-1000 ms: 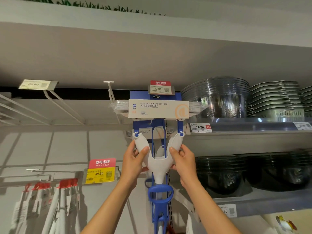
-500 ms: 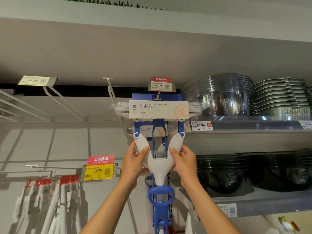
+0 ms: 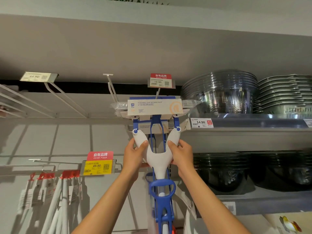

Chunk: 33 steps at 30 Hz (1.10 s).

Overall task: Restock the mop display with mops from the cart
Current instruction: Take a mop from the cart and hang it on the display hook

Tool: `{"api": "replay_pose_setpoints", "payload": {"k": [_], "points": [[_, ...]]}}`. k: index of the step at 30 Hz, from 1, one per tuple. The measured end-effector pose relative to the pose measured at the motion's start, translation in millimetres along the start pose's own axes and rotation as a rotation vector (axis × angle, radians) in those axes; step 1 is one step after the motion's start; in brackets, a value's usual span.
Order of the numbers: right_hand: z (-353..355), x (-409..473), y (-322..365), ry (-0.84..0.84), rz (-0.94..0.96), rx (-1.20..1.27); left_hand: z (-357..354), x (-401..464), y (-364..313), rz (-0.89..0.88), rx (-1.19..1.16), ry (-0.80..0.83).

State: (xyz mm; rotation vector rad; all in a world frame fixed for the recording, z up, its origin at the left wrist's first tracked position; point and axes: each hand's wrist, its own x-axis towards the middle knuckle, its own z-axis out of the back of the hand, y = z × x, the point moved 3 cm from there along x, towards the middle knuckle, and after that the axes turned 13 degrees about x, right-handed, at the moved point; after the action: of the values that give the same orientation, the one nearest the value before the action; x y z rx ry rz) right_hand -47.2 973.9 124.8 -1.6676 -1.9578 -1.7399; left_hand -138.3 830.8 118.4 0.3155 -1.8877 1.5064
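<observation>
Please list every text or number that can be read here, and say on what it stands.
"FOLDABLE PVA SPONGE MOP": mop head card.
"19.90": red price tag above the mop.
"14.90": shelf tag under the bowls.
"49.90": yellow tag.
"44.90", blurred: upper left tag.
Small print, barcodes: unreadable.

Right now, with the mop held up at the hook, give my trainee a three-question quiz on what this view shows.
1. True or false: both hands hold the white Y-shaped yoke of the sponge mop.
2. Which price tag hangs directly above the mop head? A) 14.90 B) 19.90 C) 49.90
3. Fill in: the shelf right of the mop holds stacked clear ____.

Key:
1. True: left hand and right hand each hold one arm.
2. B, the 19.90 tag.
3. bowls
</observation>
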Motion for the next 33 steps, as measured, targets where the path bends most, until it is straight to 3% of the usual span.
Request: {"api": "replay_pose_setpoints", "payload": {"k": [13,33], "points": [[-13.7,22.7,-34.8,-0.011,-0.169,0.087,-9.0,18.8,23.2,0.036,0.043,-0.115],[-43.7,94.8,-129.0,-0.187,-0.188,0.016,-24.8,117.4,118.6,0.127,0.019,-0.141]]}}
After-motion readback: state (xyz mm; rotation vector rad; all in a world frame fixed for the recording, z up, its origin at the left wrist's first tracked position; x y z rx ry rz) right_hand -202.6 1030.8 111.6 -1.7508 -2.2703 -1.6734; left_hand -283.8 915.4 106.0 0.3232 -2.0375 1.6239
